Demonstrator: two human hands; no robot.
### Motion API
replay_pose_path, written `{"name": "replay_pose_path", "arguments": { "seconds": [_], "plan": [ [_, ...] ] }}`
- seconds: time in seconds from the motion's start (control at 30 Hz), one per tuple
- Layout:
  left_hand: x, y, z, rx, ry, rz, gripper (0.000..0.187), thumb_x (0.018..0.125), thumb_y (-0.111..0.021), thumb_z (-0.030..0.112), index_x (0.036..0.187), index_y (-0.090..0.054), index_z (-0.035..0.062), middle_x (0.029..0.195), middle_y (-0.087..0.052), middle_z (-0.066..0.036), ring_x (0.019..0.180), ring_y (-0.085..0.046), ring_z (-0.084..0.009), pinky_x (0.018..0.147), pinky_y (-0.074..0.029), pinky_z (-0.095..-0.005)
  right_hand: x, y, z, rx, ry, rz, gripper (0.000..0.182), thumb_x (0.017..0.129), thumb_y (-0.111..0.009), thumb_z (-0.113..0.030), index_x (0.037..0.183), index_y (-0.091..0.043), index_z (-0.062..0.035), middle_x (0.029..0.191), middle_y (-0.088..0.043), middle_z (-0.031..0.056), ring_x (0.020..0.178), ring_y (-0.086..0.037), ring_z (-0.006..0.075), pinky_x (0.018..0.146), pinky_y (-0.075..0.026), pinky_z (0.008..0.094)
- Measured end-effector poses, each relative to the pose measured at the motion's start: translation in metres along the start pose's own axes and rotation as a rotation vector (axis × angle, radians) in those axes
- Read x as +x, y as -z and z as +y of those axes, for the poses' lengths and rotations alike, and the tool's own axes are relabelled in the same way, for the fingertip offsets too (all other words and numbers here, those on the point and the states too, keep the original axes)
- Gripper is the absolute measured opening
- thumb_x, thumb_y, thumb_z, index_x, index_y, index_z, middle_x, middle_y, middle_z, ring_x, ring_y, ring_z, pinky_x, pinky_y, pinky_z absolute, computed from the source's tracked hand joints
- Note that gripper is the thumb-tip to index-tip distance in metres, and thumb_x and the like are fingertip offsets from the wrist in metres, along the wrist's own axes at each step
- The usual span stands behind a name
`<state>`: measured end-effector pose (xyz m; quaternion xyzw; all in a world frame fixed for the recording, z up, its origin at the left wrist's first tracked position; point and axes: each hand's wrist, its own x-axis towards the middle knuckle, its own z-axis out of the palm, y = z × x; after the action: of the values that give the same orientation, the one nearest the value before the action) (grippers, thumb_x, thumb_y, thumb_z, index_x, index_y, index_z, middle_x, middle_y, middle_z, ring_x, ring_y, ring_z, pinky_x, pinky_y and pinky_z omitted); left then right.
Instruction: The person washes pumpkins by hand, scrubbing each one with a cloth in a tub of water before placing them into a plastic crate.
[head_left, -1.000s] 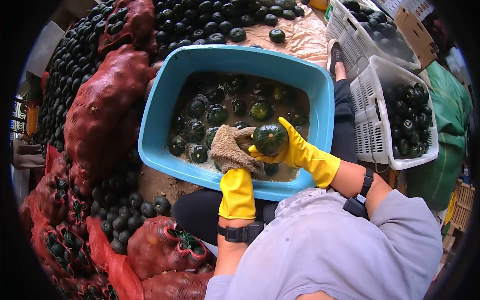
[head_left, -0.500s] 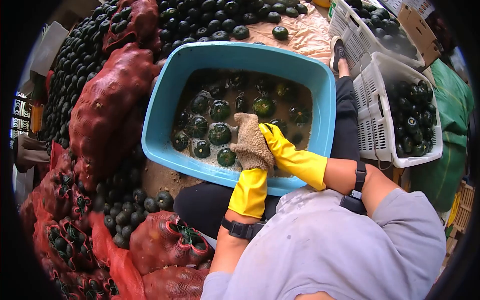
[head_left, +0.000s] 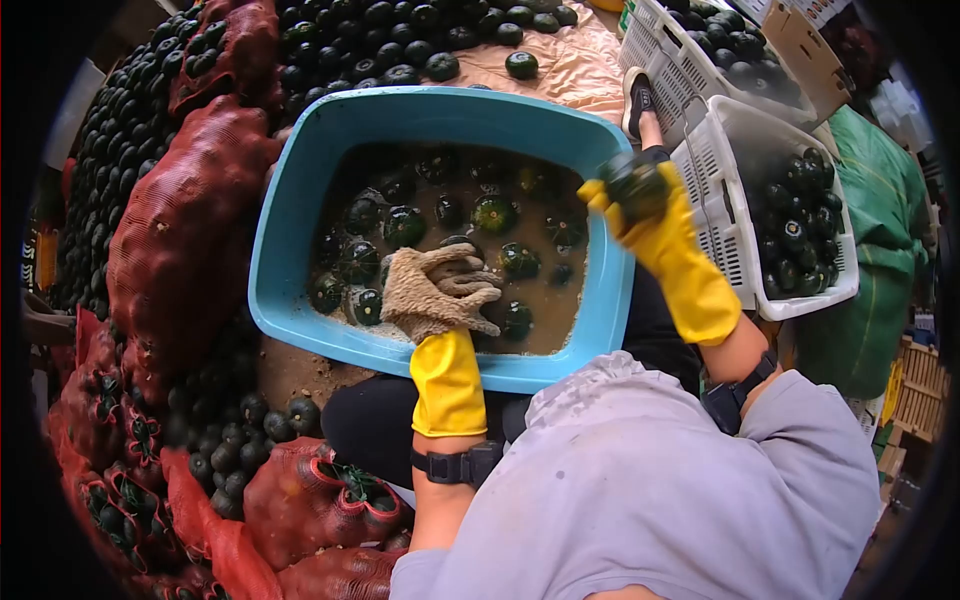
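A light blue plastic tub (head_left: 300,335) holds murky brown water with several small, round, dark green squashes (head_left: 495,213) in it. My left hand (head_left: 440,290), in a tan terry glove pulled over a yellow rubber glove, hovers above the near part of the water. Its fingers point right, loosely bent and somewhat apart, with no object visible in them. Over the tub's right rim, my right hand (head_left: 660,235) in a yellow rubber glove grips a green squash (head_left: 637,188), slightly blurred by motion.
White plastic crates (head_left: 735,215) of squashes stand at the right beside a green sack (head_left: 865,250). Red mesh sacks (head_left: 185,230) line the left. A large heap of squashes (head_left: 370,40) lies behind the tub, on and around a tan sheet (head_left: 575,60).
My hands have parted. The right one has lifted up and rightward out of the tub with a squash that was hidden before. The left has loosened its fingers, and the whole view has shifted slightly.
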<state>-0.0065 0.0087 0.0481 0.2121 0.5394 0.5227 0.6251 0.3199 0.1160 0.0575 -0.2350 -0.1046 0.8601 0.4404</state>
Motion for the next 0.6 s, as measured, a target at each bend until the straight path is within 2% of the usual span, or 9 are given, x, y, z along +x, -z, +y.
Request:
{"name": "replay_pose_path", "arguments": {
  "seconds": [0.07,0.17,0.23,0.3,0.37,0.43,0.5,0.53,0.6],
  "plan": [
    [0.003,0.019,-0.005,-0.092,-0.009,0.040,0.040,0.096,-0.051,0.000,0.131,-0.051,-0.0190,0.109,-0.066,-0.040,0.085,-0.074,-0.0492,0.072,-0.065,-0.0634,-0.026,-0.033,-0.050,0.511,0.349,-0.195,0.085,0.095,-0.061,-0.065,0.149,-0.049,0.0004,0.153,-0.049,0.0299,0.131,-0.059,0.0439,0.096,-0.060,0.0514],
    [-0.010,0.011,0.012,-0.337,0.027,0.149,0.044,0.098,-0.054,0.007,0.138,-0.049,-0.0084,0.113,-0.065,-0.036,0.094,-0.071,-0.0484,0.073,-0.064,-0.0680,-0.005,0.005,-0.102,0.152,1.085,0.271,0.081,0.098,-0.058,-0.064,0.151,-0.048,-0.0034,0.154,-0.051,0.0239,0.135,-0.057,0.0427,0.102,-0.057,0.0546],
    [-0.024,-0.014,0.021,-0.554,-0.001,0.303,0.042,0.099,-0.057,0.012,0.137,-0.050,-0.0050,0.113,-0.066,-0.033,0.095,-0.070,-0.0464,0.073,-0.064,-0.0681,0.012,-0.001,-0.055,-0.525,0.497,0.176,0.060,0.106,-0.052,-0.053,0.144,-0.058,-0.0067,0.140,-0.063,0.0152,0.122,-0.064,0.0281,0.100,-0.054,0.0392],
    [0.002,0.006,-0.019,-0.154,-0.160,0.299,0.041,0.100,-0.061,0.017,0.136,-0.050,0.0011,0.119,-0.065,-0.029,0.096,-0.070,-0.0433,0.071,-0.063,-0.0701,0.035,0.018,0.007,-0.973,0.072,-0.099,0.047,0.110,-0.051,-0.045,0.135,-0.068,-0.0078,0.126,-0.070,0.0062,0.106,-0.068,0.0162,0.093,-0.053,0.0308],
    [-0.001,0.003,-0.016,-0.190,-0.125,0.278,0.042,0.101,-0.060,0.018,0.138,-0.049,0.0028,0.122,-0.064,-0.027,0.097,-0.069,-0.0440,0.068,-0.062,-0.0713,0.046,-0.009,0.059,-2.241,-0.288,-0.108,0.058,0.092,-0.073,-0.045,0.134,-0.068,-0.0054,0.126,-0.073,0.0145,0.112,-0.071,0.0288,0.096,-0.055,0.0401],
    [-0.009,-0.008,0.002,-0.378,-0.008,0.278,0.042,0.101,-0.059,0.017,0.139,-0.047,0.0040,0.125,-0.063,-0.026,0.098,-0.068,-0.0452,0.065,-0.061,-0.0715,0.082,-0.001,0.100,-2.311,-0.939,-0.144,0.063,0.082,-0.079,-0.048,0.130,-0.071,-0.0077,0.119,-0.075,0.0158,0.111,-0.071,0.0368,0.095,-0.057,0.0478],
    [-0.007,0.002,0.000,-0.550,0.077,0.260,0.041,0.102,-0.057,0.016,0.140,-0.046,0.0044,0.125,-0.063,-0.025,0.099,-0.068,-0.0465,0.064,-0.061,-0.0710,0.102,0.039,0.137,-2.638,-0.882,-0.303,0.056,0.081,-0.079,-0.049,0.123,-0.077,-0.0126,0.112,-0.078,0.0127,0.108,-0.073,0.0371,0.091,-0.059,0.0501],
    [0.002,0.008,-0.012,-0.331,0.007,0.302,0.035,0.102,-0.053,0.017,0.130,-0.050,-0.0033,0.112,-0.066,-0.031,0.093,-0.069,-0.0474,0.067,-0.060,-0.0744,0.102,0.049,0.157,-2.857,-0.819,-0.356,0.053,0.076,-0.085,-0.044,0.120,-0.079,-0.0163,0.119,-0.078,0.0098,0.112,-0.073,0.0358,0.089,-0.059,0.0527],
    [0.023,0.032,-0.048,0.017,-0.092,0.308,0.035,0.101,-0.055,0.016,0.129,-0.049,-0.0030,0.113,-0.066,-0.032,0.094,-0.069,-0.0476,0.067,-0.060,-0.0748,0.081,0.008,0.156,-2.945,-0.943,-0.624,0.053,0.072,-0.087,-0.041,0.119,-0.080,-0.0190,0.121,-0.077,0.0080,0.114,-0.072,0.0349,0.088,-0.059,0.0534]
  ]
}}
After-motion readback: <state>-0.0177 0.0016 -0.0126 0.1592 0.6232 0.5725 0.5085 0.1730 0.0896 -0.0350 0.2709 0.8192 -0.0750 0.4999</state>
